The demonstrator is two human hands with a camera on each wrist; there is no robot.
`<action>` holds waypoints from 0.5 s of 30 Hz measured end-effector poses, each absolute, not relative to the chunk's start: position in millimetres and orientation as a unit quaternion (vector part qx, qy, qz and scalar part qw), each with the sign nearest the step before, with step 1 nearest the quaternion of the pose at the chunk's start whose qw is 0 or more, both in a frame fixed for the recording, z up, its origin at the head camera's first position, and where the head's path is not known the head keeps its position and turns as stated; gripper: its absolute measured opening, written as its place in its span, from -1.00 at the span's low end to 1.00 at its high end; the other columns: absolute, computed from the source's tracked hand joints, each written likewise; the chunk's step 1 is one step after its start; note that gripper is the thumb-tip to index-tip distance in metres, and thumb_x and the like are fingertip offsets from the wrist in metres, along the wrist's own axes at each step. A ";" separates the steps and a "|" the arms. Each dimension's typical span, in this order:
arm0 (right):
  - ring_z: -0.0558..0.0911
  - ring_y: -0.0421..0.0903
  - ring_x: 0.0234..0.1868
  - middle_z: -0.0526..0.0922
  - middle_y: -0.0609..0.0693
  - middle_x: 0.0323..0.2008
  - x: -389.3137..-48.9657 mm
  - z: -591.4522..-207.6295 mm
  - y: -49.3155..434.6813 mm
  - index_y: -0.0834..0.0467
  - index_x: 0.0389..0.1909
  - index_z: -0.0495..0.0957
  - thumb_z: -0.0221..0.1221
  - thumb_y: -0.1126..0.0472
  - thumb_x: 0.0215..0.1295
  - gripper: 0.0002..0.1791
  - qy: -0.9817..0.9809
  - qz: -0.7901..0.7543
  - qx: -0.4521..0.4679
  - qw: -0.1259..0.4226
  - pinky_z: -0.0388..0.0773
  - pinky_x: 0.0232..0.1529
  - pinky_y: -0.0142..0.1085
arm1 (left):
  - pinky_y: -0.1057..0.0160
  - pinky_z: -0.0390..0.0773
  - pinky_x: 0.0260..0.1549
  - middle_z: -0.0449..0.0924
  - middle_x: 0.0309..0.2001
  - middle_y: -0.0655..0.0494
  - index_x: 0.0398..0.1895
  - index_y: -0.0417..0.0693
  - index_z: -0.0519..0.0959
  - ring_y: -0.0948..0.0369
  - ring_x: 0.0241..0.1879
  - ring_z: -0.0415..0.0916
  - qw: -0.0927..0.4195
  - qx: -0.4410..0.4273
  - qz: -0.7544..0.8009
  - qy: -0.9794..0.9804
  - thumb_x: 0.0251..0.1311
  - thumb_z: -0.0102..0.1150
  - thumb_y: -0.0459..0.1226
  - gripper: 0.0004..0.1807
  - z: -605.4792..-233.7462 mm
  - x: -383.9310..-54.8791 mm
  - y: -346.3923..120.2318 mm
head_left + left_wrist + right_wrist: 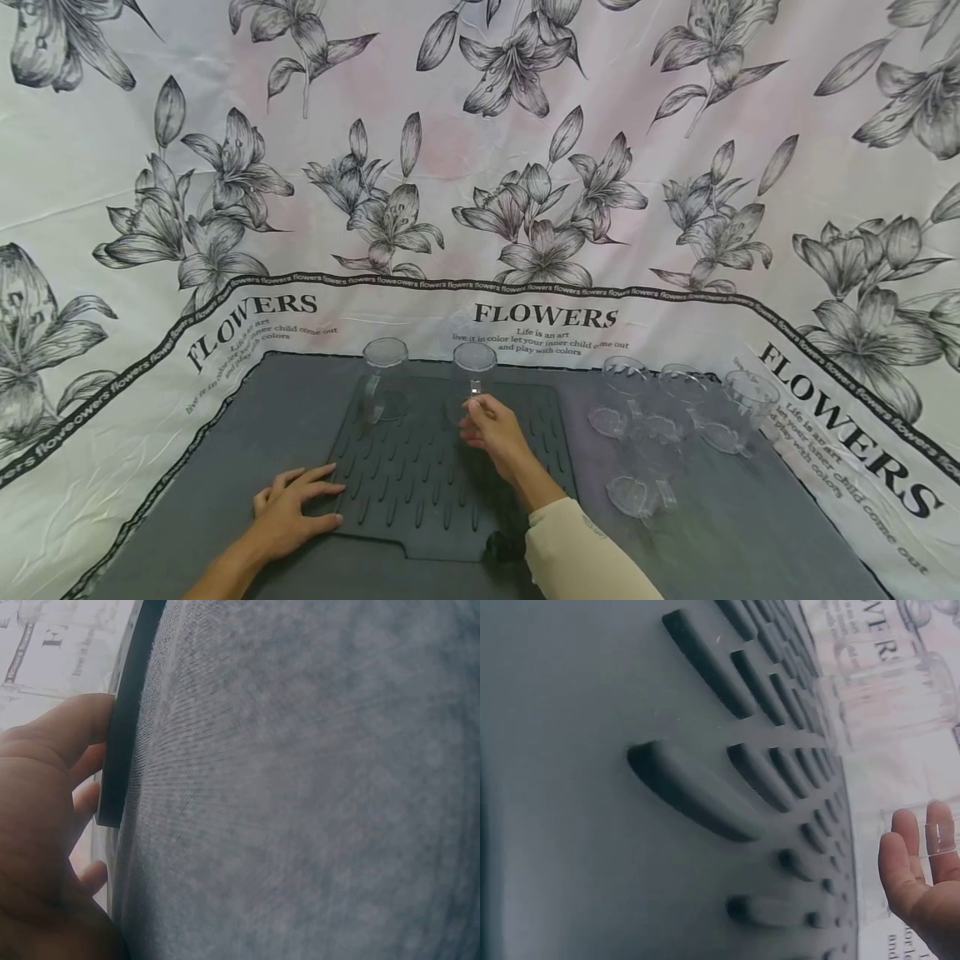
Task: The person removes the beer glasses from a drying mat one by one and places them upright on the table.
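My right hand (493,435) pinches the handle of a clear mug (475,358) at the back of a dark ridged drying mat (420,500). In the right wrist view the fingertips (904,825) are around the transparent handle (940,838). A second clear mug (386,354) stands to its left, near the mat's back left corner, its handle toward me. My left hand (288,518) rests at the mat's left edge with fingers spread. The left wrist view shows its thumb and fingers at the mat's dark rim (120,765).
Several more clear mugs (637,496) are grouped on the grey tablecloth (720,533) right of the mat. A small black object (504,547) lies by the mat's front edge, beside the right sleeve. A flower-printed cloth (555,250) rises behind the table and along both sides.
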State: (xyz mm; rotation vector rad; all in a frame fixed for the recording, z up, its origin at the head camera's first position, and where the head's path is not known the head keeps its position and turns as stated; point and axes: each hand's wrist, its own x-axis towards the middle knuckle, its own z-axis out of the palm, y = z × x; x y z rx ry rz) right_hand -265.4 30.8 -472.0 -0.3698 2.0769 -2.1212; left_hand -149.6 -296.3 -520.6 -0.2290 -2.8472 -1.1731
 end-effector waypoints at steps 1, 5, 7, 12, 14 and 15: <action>0.58 0.34 -0.10 0.58 0.29 -0.20 -263.2 -470.7 32.9 0.38 0.07 0.43 -0.01 0.06 0.50 -0.57 0.693 -0.706 -0.126 0.073 0.53 -0.07 0.10 | -0.26 -0.15 -0.01 0.33 0.33 -0.01 0.01 0.13 0.67 -0.20 0.30 -0.04 0.027 -0.074 -0.379 -0.922 -0.03 0.44 0.03 -0.51 -520.8 -149.6 -296.3; 0.58 0.36 -0.12 0.57 0.33 -0.20 -252.8 -464.1 41.6 0.36 0.05 0.44 -0.04 0.10 0.53 -0.62 0.691 -0.708 -0.133 0.062 0.52 -0.09 0.13 | -0.26 -0.15 -0.01 0.33 0.33 -0.02 0.01 0.13 0.67 -0.19 0.30 -0.04 0.025 -0.075 -0.378 -0.922 -0.03 0.44 0.04 -0.51 -521.1 -149.2 -295.8; 0.60 0.32 -0.14 0.57 0.32 -0.22 -246.6 -459.1 45.8 0.35 0.04 0.44 -0.03 0.09 0.52 -0.63 0.691 -0.709 -0.132 0.057 0.53 -0.09 0.12 | -0.26 -0.14 -0.02 0.32 0.33 -0.02 0.01 0.13 0.67 -0.20 0.30 -0.04 0.023 -0.075 -0.378 -0.922 -0.03 0.44 0.04 -0.51 -521.2 -149.2 -295.4; 0.63 0.14 -0.17 0.56 0.23 -0.25 -227.2 -443.1 56.2 0.35 0.04 0.42 0.01 0.02 0.48 -0.56 0.690 -0.710 -0.127 0.060 0.51 -0.05 0.11 | -0.26 -0.13 -0.04 0.33 0.32 -0.04 0.00 0.11 0.67 -0.22 0.28 -0.03 0.028 -0.075 -0.377 -0.923 -0.03 0.45 0.03 -0.51 -520.8 -149.0 -294.9; 0.63 0.12 -0.16 0.56 0.22 -0.25 -218.4 -436.1 60.6 0.34 0.04 0.43 0.01 0.00 0.48 -0.55 0.691 -0.709 -0.127 0.060 0.51 -0.04 0.10 | -0.26 -0.12 -0.05 0.34 0.31 -0.05 0.00 0.10 0.67 -0.22 0.27 -0.02 0.032 -0.076 -0.375 -0.923 -0.04 0.45 0.03 -0.51 -520.8 -149.2 -295.2; 0.63 0.11 -0.16 0.56 0.21 -0.26 -213.9 -432.3 62.6 0.33 0.03 0.43 0.01 0.00 0.48 -0.56 0.693 -0.708 -0.127 0.059 0.51 -0.03 0.09 | -0.25 -0.11 -0.05 0.34 0.31 -0.05 -0.01 0.10 0.68 -0.22 0.27 -0.02 0.034 -0.076 -0.375 -0.924 -0.04 0.45 0.03 -0.51 -520.8 -149.3 -295.2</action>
